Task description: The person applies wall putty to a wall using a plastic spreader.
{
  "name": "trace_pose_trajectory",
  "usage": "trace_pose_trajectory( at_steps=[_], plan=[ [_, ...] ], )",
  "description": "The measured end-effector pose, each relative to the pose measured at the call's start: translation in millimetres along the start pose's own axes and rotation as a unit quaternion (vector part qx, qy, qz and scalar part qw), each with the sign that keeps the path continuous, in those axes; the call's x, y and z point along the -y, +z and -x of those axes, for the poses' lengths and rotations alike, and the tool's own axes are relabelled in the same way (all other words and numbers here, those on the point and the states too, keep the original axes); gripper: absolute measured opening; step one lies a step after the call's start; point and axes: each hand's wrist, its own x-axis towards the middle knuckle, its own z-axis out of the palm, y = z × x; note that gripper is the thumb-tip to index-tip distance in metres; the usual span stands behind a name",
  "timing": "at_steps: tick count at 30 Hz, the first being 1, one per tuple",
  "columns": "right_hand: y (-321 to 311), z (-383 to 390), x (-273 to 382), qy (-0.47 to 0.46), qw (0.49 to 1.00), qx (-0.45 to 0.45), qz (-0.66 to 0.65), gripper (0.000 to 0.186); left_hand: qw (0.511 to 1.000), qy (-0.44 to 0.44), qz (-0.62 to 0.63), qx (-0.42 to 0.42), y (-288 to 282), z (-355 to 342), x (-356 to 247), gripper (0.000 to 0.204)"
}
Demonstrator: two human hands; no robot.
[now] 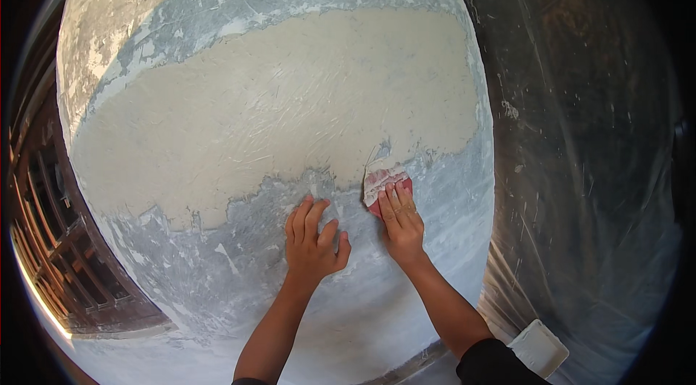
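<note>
A curved wall (pixel 348 320) fills the middle, with a broad band of wet cream-coloured putty (pixel 283 95) over its mottled grey-blue surface. My right hand (pixel 400 225) presses a red spreader (pixel 374 200), smeared with pale putty, against the wall at the band's lower edge, fingers lying over the tool. To its left, my left hand (pixel 315 240) holds nothing, its fingers apart and slightly bent, at the grey surface just below the putty.
A wooden barred window (pixel 51 218) curves along the left edge. Dark plastic sheeting (pixel 587 167), spotted with white, hangs and spreads at the right of the wall. A white tray (pixel 544 349) with pale contents sits at the lower right, beside my right forearm.
</note>
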Motion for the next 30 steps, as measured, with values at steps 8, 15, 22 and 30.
trace_pose_trajectory(
  at_steps=[8, 15, 22, 30],
  plan=[
    [7, 4, -6, -0.026, 0.998, -0.01, 0.052, 0.047, 1.0, -0.007, 0.006, -0.001, 1, -1, -2, 0.047],
    [-2, 5, -11, -0.069, 0.992, 0.033, 0.102, 0.04, 1.0, -0.01, -0.003, -0.001, -2, 2, -1, 0.047],
    [-18, 3, -20, -0.143, 0.979, 0.093, 0.109, 0.042, 1.0, -0.02, -0.011, -0.007, -1, -1, -4, 0.045],
    [-36, 8, -32, -0.178, 0.971, 0.133, 0.089, 0.043, 0.999, -0.047, -0.028, -0.003, 7, -9, -8, 0.044]
  ],
)
